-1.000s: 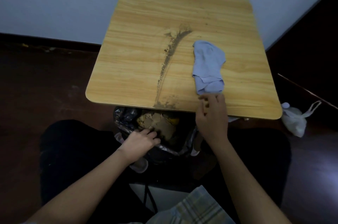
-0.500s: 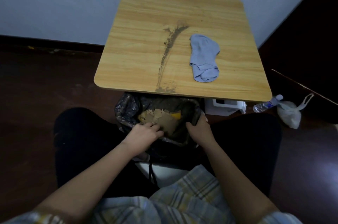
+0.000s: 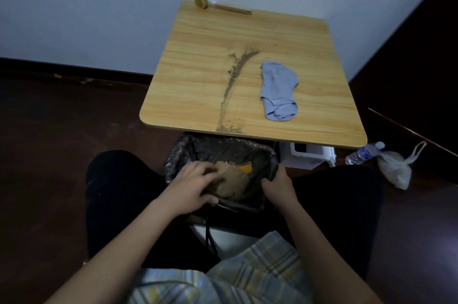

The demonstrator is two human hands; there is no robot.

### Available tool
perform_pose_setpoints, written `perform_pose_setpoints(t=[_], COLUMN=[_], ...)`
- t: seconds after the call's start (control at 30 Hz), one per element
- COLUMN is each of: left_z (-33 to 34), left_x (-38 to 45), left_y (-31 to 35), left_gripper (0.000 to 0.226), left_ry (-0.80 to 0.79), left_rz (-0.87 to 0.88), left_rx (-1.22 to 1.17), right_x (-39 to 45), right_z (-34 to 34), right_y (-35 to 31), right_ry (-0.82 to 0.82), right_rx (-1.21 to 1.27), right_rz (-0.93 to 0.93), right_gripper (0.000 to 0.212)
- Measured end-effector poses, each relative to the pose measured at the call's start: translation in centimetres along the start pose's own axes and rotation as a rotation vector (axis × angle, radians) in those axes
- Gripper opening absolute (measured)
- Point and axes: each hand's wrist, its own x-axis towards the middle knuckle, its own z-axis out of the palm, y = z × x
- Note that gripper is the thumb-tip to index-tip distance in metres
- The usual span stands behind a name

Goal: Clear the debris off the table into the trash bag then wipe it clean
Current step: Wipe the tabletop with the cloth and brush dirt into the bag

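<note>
A wooden table [image 3: 203, 75] carries a long streak of brown dirt [image 3: 233, 85] that runs from its middle to its near edge. To the right of the streak lies a crumpled blue cloth [image 3: 278, 90]. Below the near edge, between my knees, a black trash bag [image 3: 223, 147] holds brown paper scraps and an orange piece. My left hand [image 3: 195, 184] grips the bag's near left rim, its fingers spread over the scraps. My right hand [image 3: 277, 182] grips the right rim.
A brush [image 3: 218, 5] with a wooden handle lies at the table's far edge by the wall. On the dark floor to the right are a white box [image 3: 309, 153], a plastic bottle [image 3: 364, 153] and a white plastic bag [image 3: 396, 167].
My right hand left the table's near edge by the cloth and came down to the bag's right rim. The view has pulled back from the table. My left hand stayed at the bag.
</note>
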Motion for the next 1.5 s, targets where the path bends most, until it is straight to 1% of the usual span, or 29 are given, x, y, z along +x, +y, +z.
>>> perform_pose_setpoints(t=[0.07, 0.13, 0.2, 0.3, 0.43, 0.5, 0.7, 0.87, 1.0, 1.1, 1.2, 1.27, 1.5], left_z=[-0.5, -0.9, -1.1, -1.0, -0.8, -0.6, -0.5, -0.6, -1.0, -1.4, -2.2, -2.8, -5.9], left_x=[-0.3, -0.6, -0.6, -0.3, 0.6, 0.8, 0.4, 0.0, -0.2, -0.4, -0.4, -0.4, -1.3], left_y=[-0.6, -1.1, -1.5, -2.0, -2.7, -2.8, -2.2, -1.5, -1.2, -1.0, -0.7, -0.6, 0.4], left_gripper=[0.058, 0.054, 0.054, 0.059, 0.063, 0.061, 0.046, 0.024, 0.022, 0.021, 0.02, 0.02, 0.019], left_ry=[0.161, 0.297, 0.36, 0.356, 0.227, 0.187, 0.183, 0.145, 0.18, 0.206, 0.246, 0.262, 0.293], left_rz=[-0.121, -0.286, -0.451, -0.638, -0.783, -0.801, -0.809, -0.799, -0.782, -0.774, -0.766, -0.757, -0.741], left_rx=[-0.066, -0.127, -0.176, -0.267, -0.442, -0.481, -0.468, -0.416, -0.405, -0.373, -0.331, -0.309, -0.269], right_x=[0.2, 0.3, 0.3, 0.3, 0.2, 0.2, 0.2, -0.1, -0.1, -0.2, -0.3, -0.5, -1.8], right_z=[-0.2, -0.3, -0.4, -0.5, -0.7, -0.8, -1.0, -1.2, -1.5, -1.7, -2.2, -2.6, -4.3], right_y=[0.2, 0.4, 0.5, 0.6, 0.7, 0.7, 0.5, 0.3, 0.0, -0.3, -1.0, -1.7, -4.4], right_ry=[0.01, 0.025, 0.046, 0.042, 0.014, 0.003, -0.024, -0.026, -0.017, 0.016, 0.058, 0.074, 0.084], right_rx=[0.006, 0.036, 0.056, 0.052, 0.005, -0.033, -0.09, -0.132, -0.13, -0.116, -0.127, -0.154, -0.226], right_rz=[0.007, 0.002, -0.011, -0.017, -0.016, -0.013, 0.017, 0.018, 0.031, 0.026, 0.001, -0.01, -0.052], right_gripper=[0.049, 0.054, 0.053, 0.054, 0.06, 0.062, 0.064, 0.063, 0.062, 0.051, 0.028, 0.019, 0.023])
